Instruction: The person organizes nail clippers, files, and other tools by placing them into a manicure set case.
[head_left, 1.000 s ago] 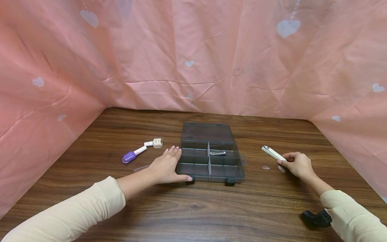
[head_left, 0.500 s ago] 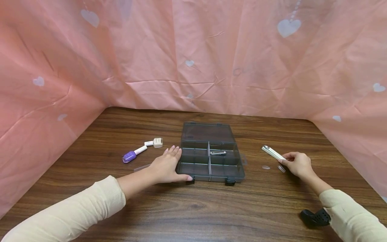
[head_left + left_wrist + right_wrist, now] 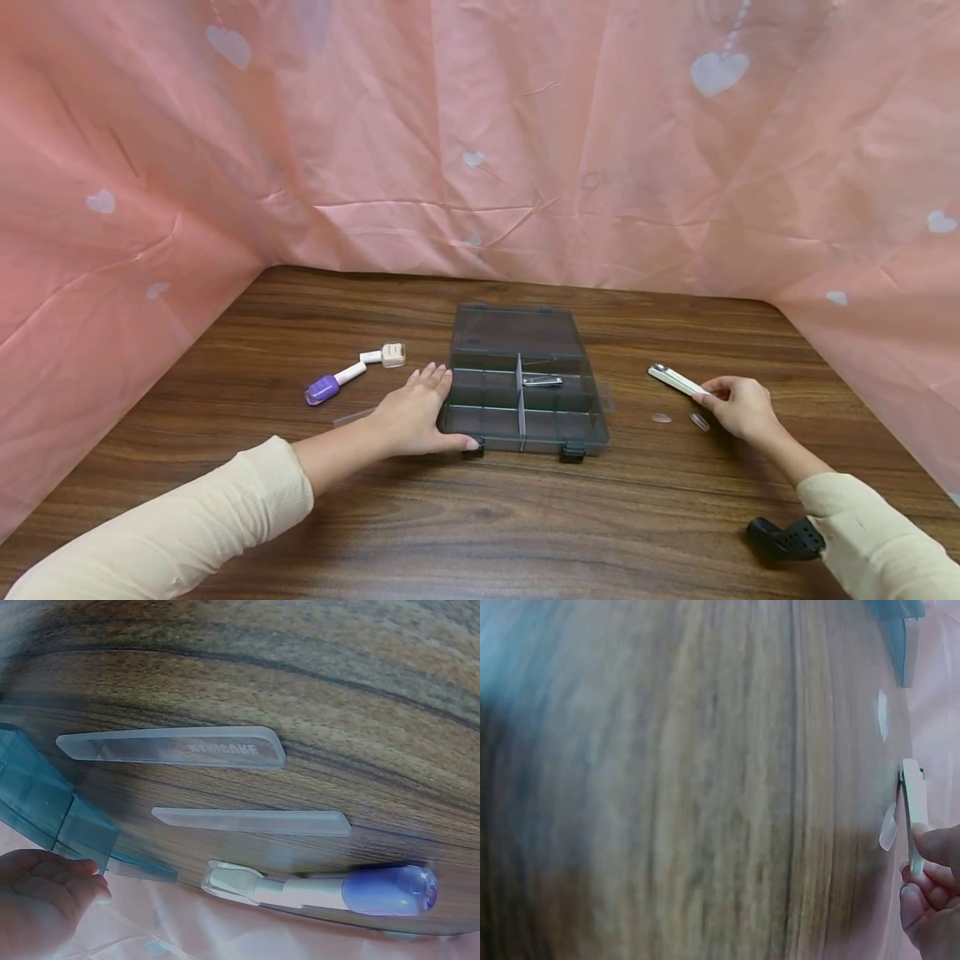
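My left hand [image 3: 414, 415] rests against the left side of a dark see-through compartment box [image 3: 558, 423], fingers extended, thumb by its front latch. The box's lid lies back. A small nail clipper [image 3: 542, 382] sits in the back right compartment. Over at the right, my right hand [image 3: 746, 408] pinches the near end of a larger white-handled nail clipper [image 3: 675, 379], thumb on top, as the right wrist view shows; whether its far end touches the table cannot be told. Two clear false nail tips [image 3: 662, 417] lie just in front of it.
Left of the box lie a purple nail polish bottle [image 3: 322, 389] and a cream nail polish bottle [image 3: 393, 355]. Two clear flat strips lie near them in the left wrist view, one lettered strip [image 3: 172, 746] and one plain strip [image 3: 251, 822]. Pink cloth [image 3: 510, 225] encloses the table.
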A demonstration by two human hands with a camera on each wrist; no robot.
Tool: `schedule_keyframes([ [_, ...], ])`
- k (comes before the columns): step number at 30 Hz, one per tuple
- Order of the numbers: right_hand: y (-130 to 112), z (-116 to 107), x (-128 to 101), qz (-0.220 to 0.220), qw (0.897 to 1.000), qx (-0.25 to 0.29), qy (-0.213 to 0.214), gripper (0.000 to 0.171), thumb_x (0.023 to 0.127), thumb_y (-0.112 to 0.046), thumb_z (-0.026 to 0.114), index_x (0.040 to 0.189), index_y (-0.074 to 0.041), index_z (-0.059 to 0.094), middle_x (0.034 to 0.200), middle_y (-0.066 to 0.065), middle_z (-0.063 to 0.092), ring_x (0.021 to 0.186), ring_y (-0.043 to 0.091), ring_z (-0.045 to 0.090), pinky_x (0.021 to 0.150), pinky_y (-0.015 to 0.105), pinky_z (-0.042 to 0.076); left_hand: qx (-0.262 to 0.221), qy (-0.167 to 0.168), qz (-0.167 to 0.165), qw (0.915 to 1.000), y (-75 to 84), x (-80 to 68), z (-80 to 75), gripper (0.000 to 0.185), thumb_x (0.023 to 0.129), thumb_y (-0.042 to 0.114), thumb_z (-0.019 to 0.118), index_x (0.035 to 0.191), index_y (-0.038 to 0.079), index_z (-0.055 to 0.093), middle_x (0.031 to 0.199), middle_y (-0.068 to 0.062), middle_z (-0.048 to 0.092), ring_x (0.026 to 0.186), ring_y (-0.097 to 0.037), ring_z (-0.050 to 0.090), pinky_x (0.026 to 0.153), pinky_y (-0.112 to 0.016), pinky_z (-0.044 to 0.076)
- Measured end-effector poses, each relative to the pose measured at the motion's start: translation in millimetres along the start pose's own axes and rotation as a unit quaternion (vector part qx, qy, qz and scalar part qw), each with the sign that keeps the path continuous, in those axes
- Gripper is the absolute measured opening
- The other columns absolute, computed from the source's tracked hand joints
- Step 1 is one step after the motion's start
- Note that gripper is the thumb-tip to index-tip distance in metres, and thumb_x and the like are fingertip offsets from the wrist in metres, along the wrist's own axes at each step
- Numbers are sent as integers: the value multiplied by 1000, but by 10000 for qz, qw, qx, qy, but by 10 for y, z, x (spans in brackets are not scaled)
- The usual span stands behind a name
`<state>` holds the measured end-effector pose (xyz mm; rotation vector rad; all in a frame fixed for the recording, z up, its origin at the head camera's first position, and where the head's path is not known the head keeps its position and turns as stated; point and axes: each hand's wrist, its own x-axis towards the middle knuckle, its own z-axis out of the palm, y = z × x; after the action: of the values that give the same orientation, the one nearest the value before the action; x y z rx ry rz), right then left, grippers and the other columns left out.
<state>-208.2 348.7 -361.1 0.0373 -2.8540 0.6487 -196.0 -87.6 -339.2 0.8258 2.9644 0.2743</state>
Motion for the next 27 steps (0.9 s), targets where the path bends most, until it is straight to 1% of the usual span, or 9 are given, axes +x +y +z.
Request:
schedule_keyframes([
  [6,-34,1,-23,-82,9999,80,79,20,88,-12,60,90,8,66,70,11,64,60,9,46,57,25,33,10,-7,2,10000,8,-5,-3,102,74,66,61,138,-9,34,145,-27,33,138,-38,26,114,-45,24],
  [8,-59,0,-28,-142,9998,121,107,21,89,-12,60,91,7,66,72,12,65,60,8,46,56,24,34,10,-14,-8,10000,11,-8,-5,103,74,66,61,138,-9,34,145,-27,33,138,-38,26,114,-45,24],
  [12,-109,-11,-19,-287,9992,166,235,21,89,-14,61,92,6,66,75,14,66,61,3,46,55,24,35,-16,-18,-41,10000,11,-15,-4,103,74,67,60,139,-9,33,145,-26,33,139,-37,26,114,-45,24],
  [15,-144,-23,-8,-346,9987,212,318,21,88,-14,62,92,6,66,75,14,66,60,-1,45,54,23,36,-34,-17,-55,10000,12,-17,-5,103,74,67,60,139,-9,33,146,-26,32,139,-37,26,114,-45,24],
  [20,-215,-54,8,-446,9976,352,403,20,88,-12,62,92,7,66,73,13,65,59,-2,43,52,22,36,-26,-17,-62,10000,9,-12,-3,104,74,68,60,139,-8,33,146,-26,32,139,-37,26,114,-44,24],
  [27,-343,-116,38,-845,9933,558,556,16,86,-6,63,92,8,65,72,13,64,57,-6,42,49,20,36,-32,-12,-52,10000,8,-15,-11,103,74,67,60,139,-9,34,146,-26,32,139,-37,26,114,-45,24],
])
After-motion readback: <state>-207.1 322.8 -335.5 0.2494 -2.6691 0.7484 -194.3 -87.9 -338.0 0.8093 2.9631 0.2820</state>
